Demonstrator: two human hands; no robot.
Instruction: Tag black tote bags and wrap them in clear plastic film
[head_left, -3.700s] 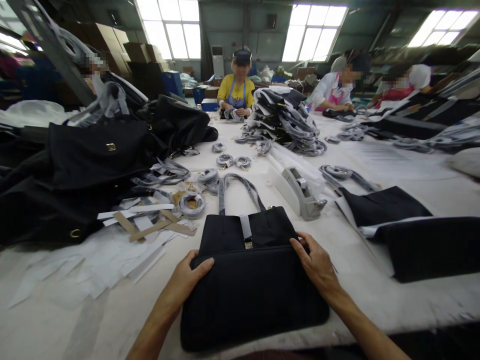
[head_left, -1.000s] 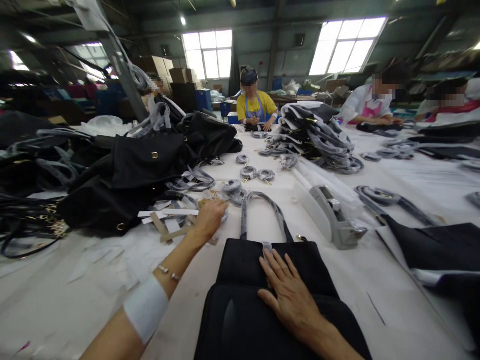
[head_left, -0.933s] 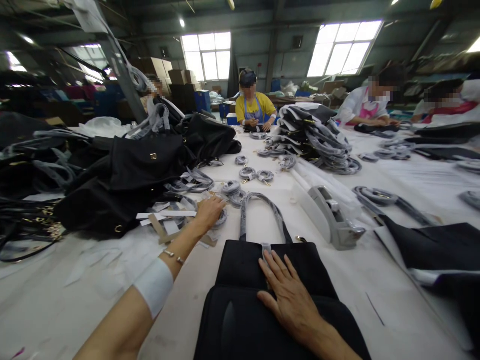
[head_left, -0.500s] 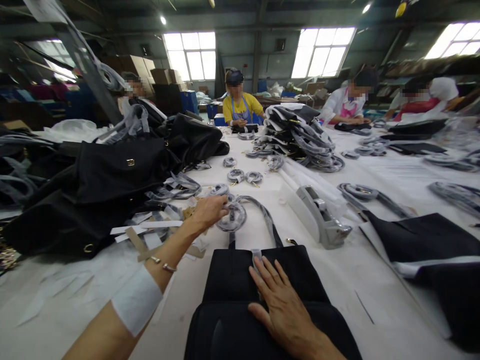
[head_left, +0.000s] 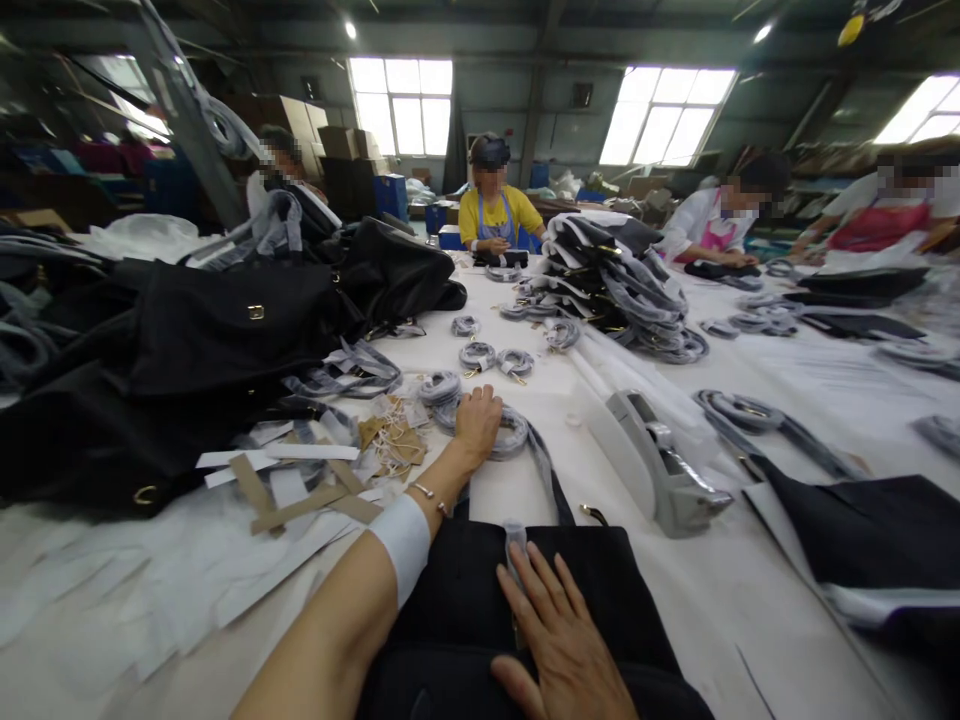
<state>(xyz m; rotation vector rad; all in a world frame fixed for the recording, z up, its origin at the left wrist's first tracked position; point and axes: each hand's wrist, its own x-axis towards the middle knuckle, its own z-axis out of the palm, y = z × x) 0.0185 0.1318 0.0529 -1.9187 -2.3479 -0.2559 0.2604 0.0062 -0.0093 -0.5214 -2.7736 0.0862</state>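
Observation:
A black handbag (head_left: 470, 580) lies on the white table in front of me, its plastic-wrapped handle (head_left: 545, 468) stretching away from me. My right hand (head_left: 559, 625) rests flat on the bag, fingers spread, beside a small translucent wrapped tab (head_left: 514, 535). Past the bag's top edge, my left hand (head_left: 478, 428) is closed on a plastic-wrapped coiled strap (head_left: 513, 436). The hand's back hides the fingertips. A second wrapped coil (head_left: 439, 388) lies just beyond that hand. A gold clasp (head_left: 594, 514) shows by the bag's upper right corner.
A grey tape dispenser (head_left: 660, 465) stands to the right, near another black bag (head_left: 862, 520). Black bags (head_left: 225, 330) are heaped at left, beside paper strips (head_left: 300, 480). A bag stack (head_left: 607, 270) and coiled straps (head_left: 478, 356) lie farther off. Co-workers (head_left: 495, 210) sit across the table.
My left hand has moved right with the coiled strap, over the handle. My right hand stays flat on the bag. The view has shifted slightly left.

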